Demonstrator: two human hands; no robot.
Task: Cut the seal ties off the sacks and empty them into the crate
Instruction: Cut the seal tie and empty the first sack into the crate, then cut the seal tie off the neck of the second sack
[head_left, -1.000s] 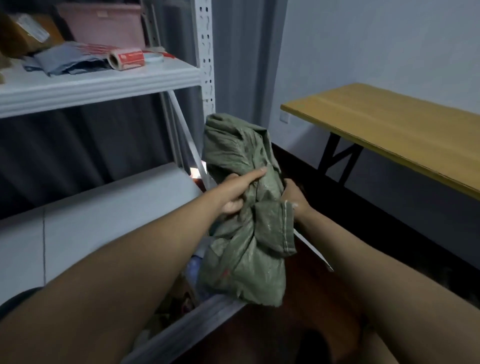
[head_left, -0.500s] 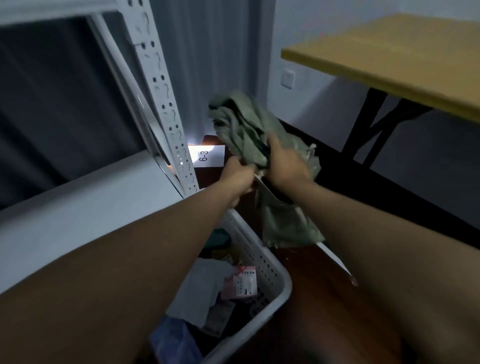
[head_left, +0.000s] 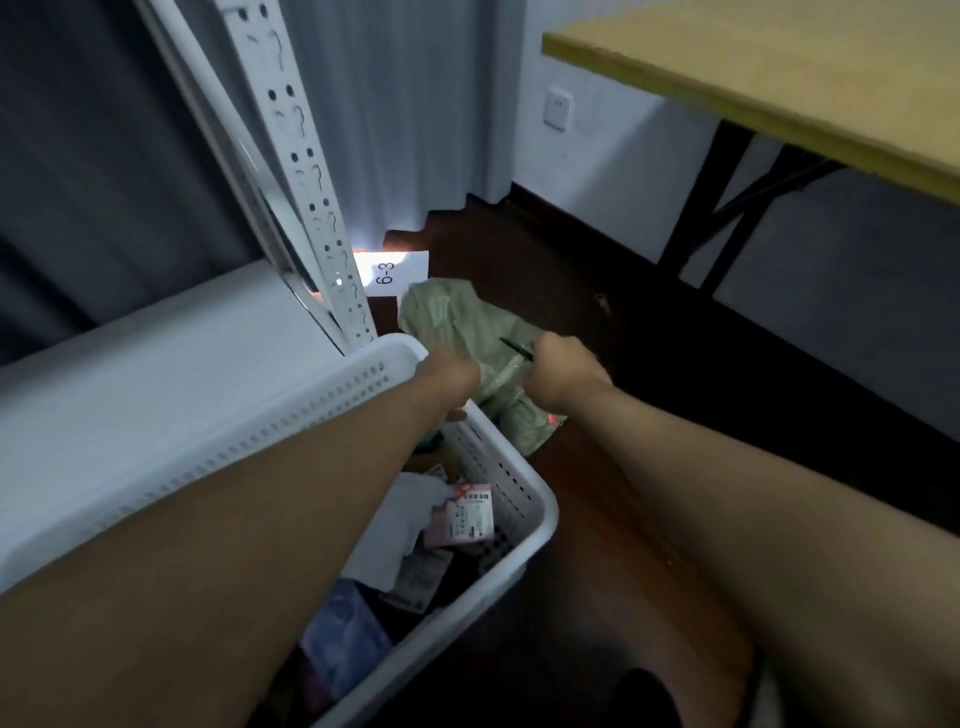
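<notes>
A crumpled green woven sack (head_left: 451, 318) lies low over the dark floor, just past the far corner of the white perforated crate (head_left: 537, 506). My left hand (head_left: 448, 382) is a closed fist on the sack's near edge, above the crate's rim. My right hand (head_left: 558, 375) is clenched on the sack's right side. A thin dark stick-like thing (head_left: 515, 348) pokes out of that fist; what it is cannot be told. The crate holds several packets, among them a pink labelled packet (head_left: 462, 514). My forearms hide part of the crate.
A white perforated shelf upright (head_left: 311, 171) stands just left of the sack, with a low white shelf board (head_left: 171, 348) beside it. A paper label "6-3" (head_left: 392, 273) lies on the floor. A wooden table (head_left: 779, 73) on black legs (head_left: 724, 208) is at the right.
Both hands have brought the sack down from chest height to the floor beyond the crate's corner. The view has tilted downward, and the crate now fills the lower left.
</notes>
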